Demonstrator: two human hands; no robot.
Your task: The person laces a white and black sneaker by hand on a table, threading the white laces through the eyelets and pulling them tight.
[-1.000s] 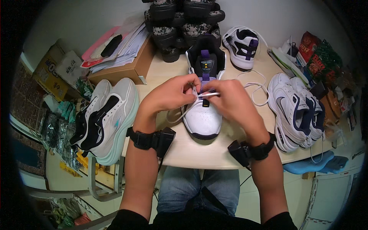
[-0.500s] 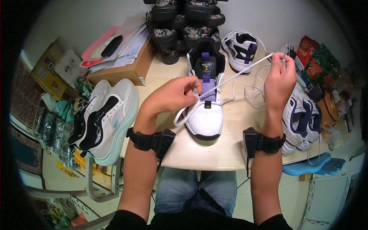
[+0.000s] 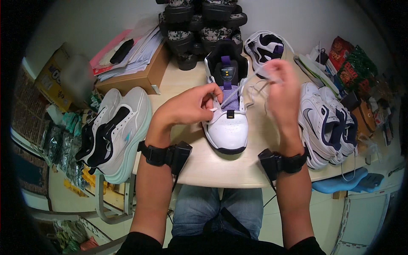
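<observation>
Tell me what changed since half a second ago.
The right hand, blurred, has swung left, toward the white shoe; the white lace runs up to it. The lace loop left of the toe is gone from view. The left hand stays at the left eyelets.

White high-top sneaker (image 3: 227,131) with black lining (image 3: 216,59), purple mesh (image 3: 233,102) and white lace (image 3: 244,83); black-and-grey pixel-camouflage shoes (image 3: 216,35); blue jeans (image 3: 193,208); brown cardboard box (image 3: 156,70).

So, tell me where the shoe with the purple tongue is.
In the head view, the white shoe stands on the table just right of centre, toe toward the person, between the left hand, at its side, and the right hand.
</observation>
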